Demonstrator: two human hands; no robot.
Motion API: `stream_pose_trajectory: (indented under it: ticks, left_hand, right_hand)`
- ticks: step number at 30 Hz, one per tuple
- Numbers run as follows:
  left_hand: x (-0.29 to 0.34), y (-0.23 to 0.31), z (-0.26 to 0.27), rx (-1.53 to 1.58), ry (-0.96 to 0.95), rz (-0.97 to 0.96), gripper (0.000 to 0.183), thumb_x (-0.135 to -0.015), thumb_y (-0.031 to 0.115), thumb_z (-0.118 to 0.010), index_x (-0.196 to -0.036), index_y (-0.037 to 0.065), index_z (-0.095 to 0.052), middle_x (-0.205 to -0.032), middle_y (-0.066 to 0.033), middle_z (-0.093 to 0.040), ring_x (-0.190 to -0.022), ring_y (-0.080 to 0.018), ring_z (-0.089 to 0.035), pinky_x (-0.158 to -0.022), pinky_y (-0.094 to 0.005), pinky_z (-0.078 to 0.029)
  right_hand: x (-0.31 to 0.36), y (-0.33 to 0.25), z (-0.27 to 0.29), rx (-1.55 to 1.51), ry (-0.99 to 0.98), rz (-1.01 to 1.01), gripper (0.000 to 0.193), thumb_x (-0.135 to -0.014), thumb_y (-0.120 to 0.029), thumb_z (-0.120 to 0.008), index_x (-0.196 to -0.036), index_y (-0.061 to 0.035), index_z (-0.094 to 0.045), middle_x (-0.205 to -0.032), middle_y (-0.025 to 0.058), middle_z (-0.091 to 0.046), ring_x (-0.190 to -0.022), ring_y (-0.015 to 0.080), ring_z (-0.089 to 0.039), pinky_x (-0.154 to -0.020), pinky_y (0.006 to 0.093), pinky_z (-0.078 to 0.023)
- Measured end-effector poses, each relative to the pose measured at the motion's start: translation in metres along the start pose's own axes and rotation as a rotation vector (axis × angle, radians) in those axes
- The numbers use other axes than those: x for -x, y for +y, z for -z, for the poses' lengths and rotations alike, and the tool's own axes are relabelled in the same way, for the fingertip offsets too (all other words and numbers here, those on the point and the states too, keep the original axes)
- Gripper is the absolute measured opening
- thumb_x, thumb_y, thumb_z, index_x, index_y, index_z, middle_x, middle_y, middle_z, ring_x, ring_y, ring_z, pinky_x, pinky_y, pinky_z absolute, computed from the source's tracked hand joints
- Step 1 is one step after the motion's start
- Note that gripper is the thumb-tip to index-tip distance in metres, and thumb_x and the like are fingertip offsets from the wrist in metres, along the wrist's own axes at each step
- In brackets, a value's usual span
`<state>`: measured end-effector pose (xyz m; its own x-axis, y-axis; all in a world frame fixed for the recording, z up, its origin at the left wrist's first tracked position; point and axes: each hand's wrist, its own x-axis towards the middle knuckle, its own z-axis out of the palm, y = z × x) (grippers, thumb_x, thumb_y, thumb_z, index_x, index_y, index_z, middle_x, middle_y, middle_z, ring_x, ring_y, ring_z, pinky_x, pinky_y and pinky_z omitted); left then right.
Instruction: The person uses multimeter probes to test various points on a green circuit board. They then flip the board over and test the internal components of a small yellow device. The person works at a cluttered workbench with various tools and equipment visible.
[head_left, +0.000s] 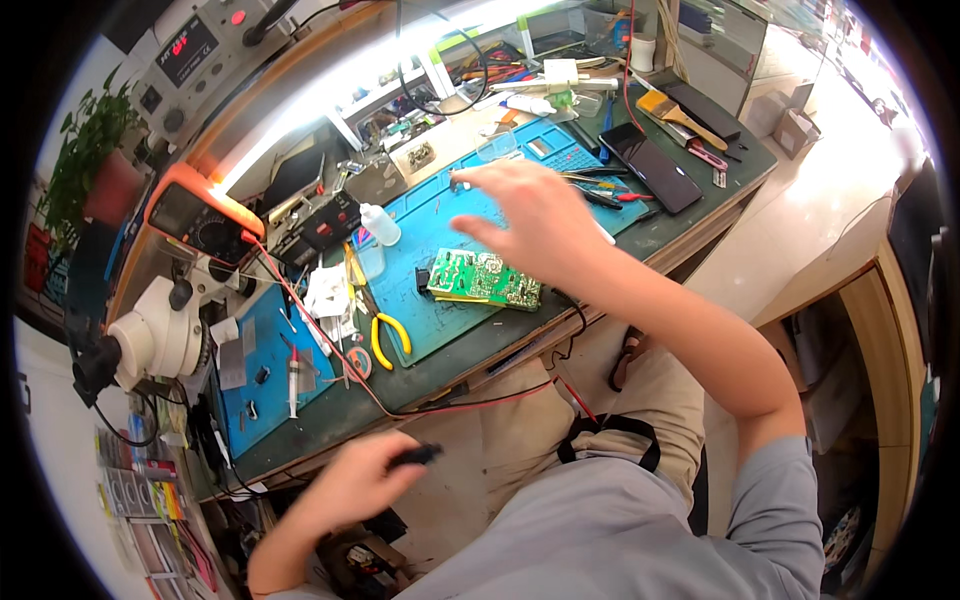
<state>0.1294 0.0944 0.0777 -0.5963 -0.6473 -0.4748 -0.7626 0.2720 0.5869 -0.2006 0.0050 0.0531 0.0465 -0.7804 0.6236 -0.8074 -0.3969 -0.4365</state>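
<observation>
My left hand (365, 482) is at the lower left, off the bench's front edge. Its fingers are closed around a short black piece (416, 456) whose kind I cannot make out. Over the blue work mat (420, 330) reaches my right hand (530, 215), thumb and index finger apart. A tiny dark part (458, 184) shows by its index fingertip; I cannot tell whether it touches. Below that hand lies a green circuit board (482, 277), solder side up. Yellow-handled pliers (384, 335) rest left of the board, and a white squeeze bottle (379, 225) stands farther back.
An orange multimeter (205, 215) stands at the left, its red lead (310, 318) running across the bench front. A microscope (150, 335) stands at the far left, near a syringe (293, 385). A phone (652, 168) and a brush (680, 115) lie at the right.
</observation>
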Motion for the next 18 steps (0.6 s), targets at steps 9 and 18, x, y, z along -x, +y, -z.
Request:
stream_pose_trajectory:
  ticks: [9,18]
  left_hand:
    - [-0.082,-0.162,-0.214,0.18,0.315,0.138,0.038,-0.091,0.014,-0.068,-0.128,0.003,-0.061,-0.107,-0.0198,-0.072,-0.093,-0.036,-0.071,-0.079,-0.0433,-0.055]
    - [-0.132,-0.237,-0.284,0.226,0.459,0.192,0.044,-0.088,0.005,-0.067,-0.131,0.0,-0.06,-0.113,-0.0239,-0.07,-0.097,-0.037,-0.071,-0.085,-0.0442,-0.056]
  right_hand:
    - [0.099,0.018,0.027,-0.056,-0.102,-0.255,0.052,-0.087,-0.037,-0.078,-0.125,-0.0034,-0.066,-0.109,0.0105,-0.068,-0.104,0.0291,-0.062,-0.091,0.0405,-0.05]
    - [0.117,0.016,0.007,0.082,-0.097,-0.263,0.054,-0.076,-0.036,-0.085,-0.118,-0.0066,-0.07,-0.116,0.0063,-0.059,-0.111,0.0273,-0.053,-0.095,0.0408,-0.041]
